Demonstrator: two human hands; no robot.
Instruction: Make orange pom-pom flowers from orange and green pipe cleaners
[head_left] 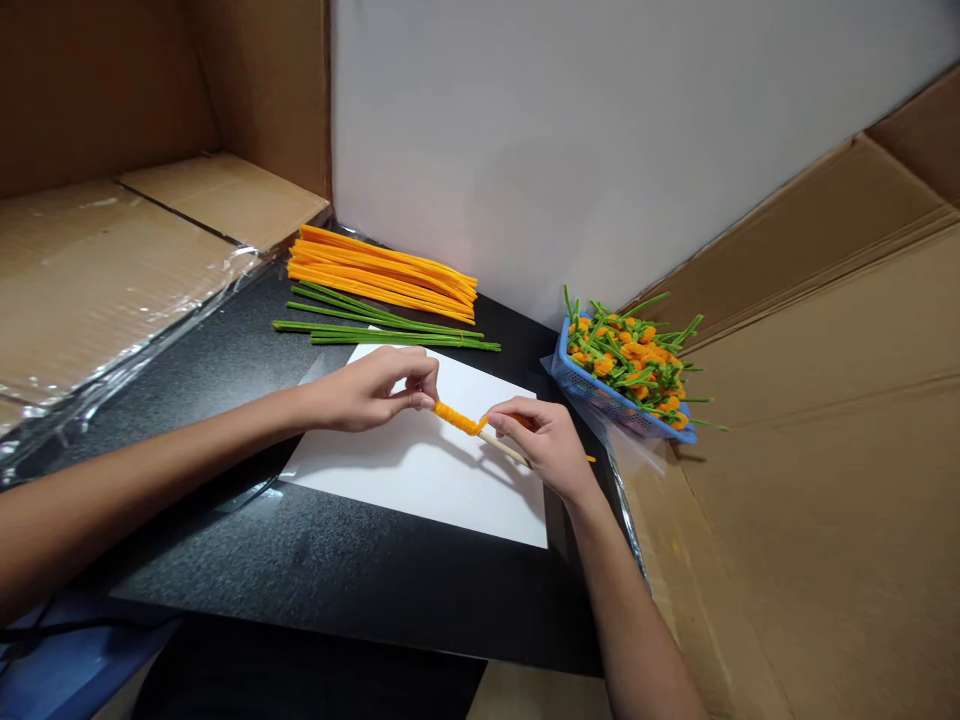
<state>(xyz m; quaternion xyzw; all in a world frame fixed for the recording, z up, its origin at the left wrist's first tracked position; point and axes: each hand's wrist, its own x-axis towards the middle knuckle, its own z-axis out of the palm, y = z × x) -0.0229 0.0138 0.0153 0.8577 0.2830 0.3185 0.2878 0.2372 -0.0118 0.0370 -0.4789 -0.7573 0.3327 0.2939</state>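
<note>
Stick [504, 448], wood, w/ orange pipe cleaner [457, 418] coiled round it, held above white paper [420, 480]. My L hand [360, 392] pinches coil end, thumb against fingers; my R hand [536, 445] pinches stick, orange tail showing past it. Orange bundle [382, 272], green bundle [382, 330] beyond paper; blue basket [592, 385] of pipe-cleaner flowers at R, cardboard wall [787, 500] close by; open room on paper toward me.

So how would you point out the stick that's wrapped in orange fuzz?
Find the white paper sheet on the black tabletop. Above it, the left hand and right hand hold a thin wooden stick wound with a fuzzy orange coil. The orange pipe cleaners piled beyond lie straight.
</note>
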